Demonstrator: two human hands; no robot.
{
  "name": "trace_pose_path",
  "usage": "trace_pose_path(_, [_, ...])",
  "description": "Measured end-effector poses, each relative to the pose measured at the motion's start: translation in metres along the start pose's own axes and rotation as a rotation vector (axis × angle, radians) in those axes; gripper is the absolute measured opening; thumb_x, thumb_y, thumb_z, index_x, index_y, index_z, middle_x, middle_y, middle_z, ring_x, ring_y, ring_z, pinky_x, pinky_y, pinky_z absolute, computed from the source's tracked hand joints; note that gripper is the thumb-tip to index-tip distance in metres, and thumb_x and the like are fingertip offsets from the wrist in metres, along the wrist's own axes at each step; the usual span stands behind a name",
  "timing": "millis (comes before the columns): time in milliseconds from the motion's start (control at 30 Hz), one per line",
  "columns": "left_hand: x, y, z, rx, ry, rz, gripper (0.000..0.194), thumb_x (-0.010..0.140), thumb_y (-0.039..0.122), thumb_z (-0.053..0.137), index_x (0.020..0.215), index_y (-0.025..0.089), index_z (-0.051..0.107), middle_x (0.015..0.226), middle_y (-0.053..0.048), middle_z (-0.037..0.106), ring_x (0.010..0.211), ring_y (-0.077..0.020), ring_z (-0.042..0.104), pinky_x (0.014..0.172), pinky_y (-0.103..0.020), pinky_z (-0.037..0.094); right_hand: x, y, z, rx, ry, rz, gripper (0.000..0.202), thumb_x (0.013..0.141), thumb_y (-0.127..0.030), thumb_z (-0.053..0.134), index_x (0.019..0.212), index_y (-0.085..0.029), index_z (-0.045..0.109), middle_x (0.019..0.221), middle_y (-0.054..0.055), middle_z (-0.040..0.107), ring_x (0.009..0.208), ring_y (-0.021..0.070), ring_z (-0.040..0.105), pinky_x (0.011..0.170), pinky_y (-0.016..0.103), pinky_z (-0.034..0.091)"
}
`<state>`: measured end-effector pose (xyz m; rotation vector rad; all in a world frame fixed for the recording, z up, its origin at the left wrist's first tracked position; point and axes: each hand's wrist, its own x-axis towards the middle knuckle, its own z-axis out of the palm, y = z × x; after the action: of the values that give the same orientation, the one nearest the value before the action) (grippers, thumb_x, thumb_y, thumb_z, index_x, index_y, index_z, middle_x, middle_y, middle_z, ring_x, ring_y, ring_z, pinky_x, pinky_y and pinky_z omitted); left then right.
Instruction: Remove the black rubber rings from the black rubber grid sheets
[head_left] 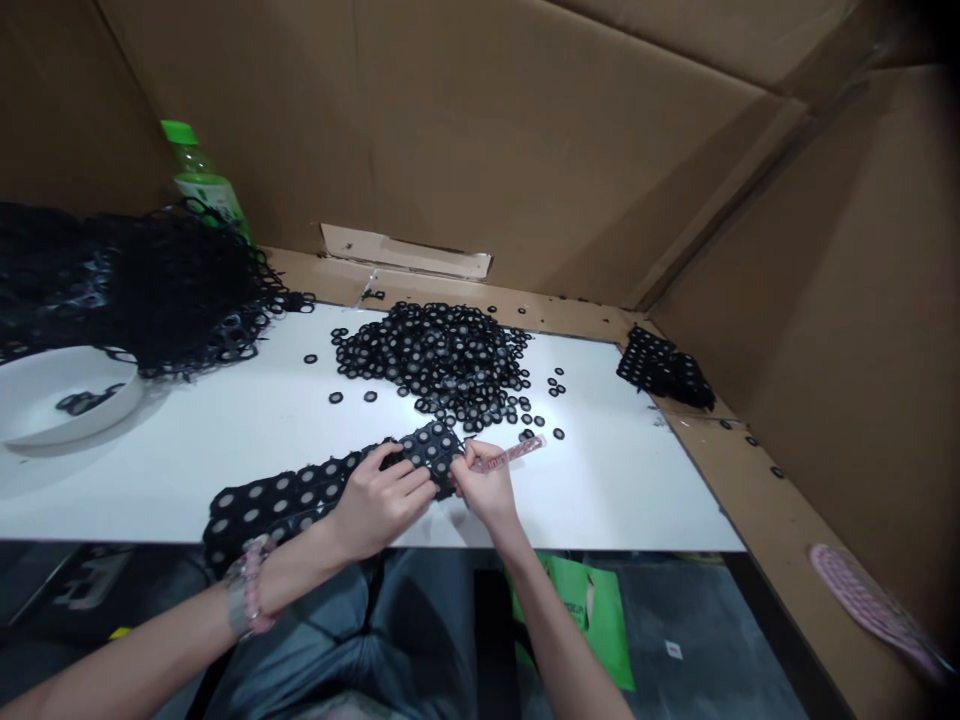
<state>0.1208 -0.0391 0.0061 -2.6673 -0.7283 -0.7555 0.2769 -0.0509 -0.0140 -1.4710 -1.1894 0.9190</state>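
A long black rubbery sheet (281,482) with rows of round grey-centred pieces lies along the front of the white table, its left end hanging over the edge. My left hand (386,500) grips the sheet near its right end, fingers bent over the top. At that end my right hand (484,482) is closed around a slim pen-like tool (517,452) with a pink and red patterned handle. The tool's tip is hidden by the fingers. Just beyond the hands is a heap of small black rings with grey centres (442,355), several lying loose around it.
A white bowl (124,400) with some black pieces stands at left. Behind it are a tangle of black mesh strips (150,290) and a green-capped bottle (214,190). A folded dotted black sheet (660,365) lies at right. Cardboard walls (450,130) enclose the table (637,490).
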Motion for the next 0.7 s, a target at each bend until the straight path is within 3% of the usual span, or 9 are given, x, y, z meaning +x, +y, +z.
trace_pose_path(167, [0.002,-0.001,0.002,-0.057,0.117,-0.016,0.025,0.081,0.012,0.047,0.057,0.018,0.052,0.051,0.006,0.054,0.053,-0.0086,0.048,0.091,-0.038,0.034,-0.004,-0.005,0.003,-0.165,0.033,-0.151,0.024,0.060,-0.015,0.044,0.046,-0.021,0.026,0.041,-0.007,0.029,0.041,0.0082,0.030,0.041,0.021,0.023])
trace_pose_path(333, [0.001,-0.001,-0.001,-0.109,0.110,-0.060,0.023,0.081,0.014,0.048,0.058,0.018,0.053,0.052,0.007,0.056,0.056,-0.0083,0.052,0.099,-0.045,0.024,-0.008,-0.007,0.005,-0.229,0.020,-0.215,0.026,0.060,-0.013,0.044,0.045,-0.021,0.024,0.039,-0.008,0.024,0.039,0.0078,0.026,0.040,0.022,0.020])
trace_pose_path(433, [0.005,-0.005,-0.012,-0.208,-0.071,-0.088,0.016,0.081,0.021,0.050,0.066,0.020,0.056,0.060,0.005,0.059,0.064,-0.0118,0.055,0.098,-0.045,0.023,-0.005,-0.003,0.003,-0.163,0.013,-0.168,0.026,0.060,-0.013,0.045,0.045,-0.021,0.026,0.039,-0.008,0.027,0.038,0.0074,0.028,0.039,0.022,0.021])
trace_pose_path(500, [0.012,-0.013,-0.021,-0.327,-0.228,-0.123,0.012,0.077,0.033,0.055,0.075,0.021,0.059,0.071,0.003,0.062,0.072,-0.0149,0.057,0.093,-0.041,0.029,-0.002,0.000,0.001,-0.052,-0.002,-0.080,0.025,0.061,-0.015,0.047,0.045,-0.022,0.028,0.037,-0.008,0.031,0.036,0.0075,0.032,0.038,0.021,0.024])
trace_pose_path(600, [0.026,-0.032,-0.024,-0.414,-0.330,-0.316,0.023,0.078,0.042,0.050,0.081,0.021,0.058,0.082,-0.001,0.063,0.077,-0.0168,0.057,0.075,-0.029,0.038,0.000,0.001,-0.001,0.131,-0.019,0.047,0.025,0.063,-0.017,0.048,0.047,-0.022,0.029,0.033,-0.010,0.035,0.031,0.0074,0.036,0.037,0.020,0.031])
trace_pose_path(700, [0.037,-0.048,-0.010,-0.347,-0.414,-0.514,0.022,0.081,0.037,0.045,0.081,0.019,0.058,0.081,-0.004,0.064,0.075,-0.0190,0.057,0.064,-0.027,0.038,-0.001,0.001,-0.002,0.262,-0.003,0.084,0.027,0.064,-0.017,0.050,0.048,-0.022,0.029,0.031,-0.012,0.034,0.029,0.0058,0.035,0.044,0.022,0.042])
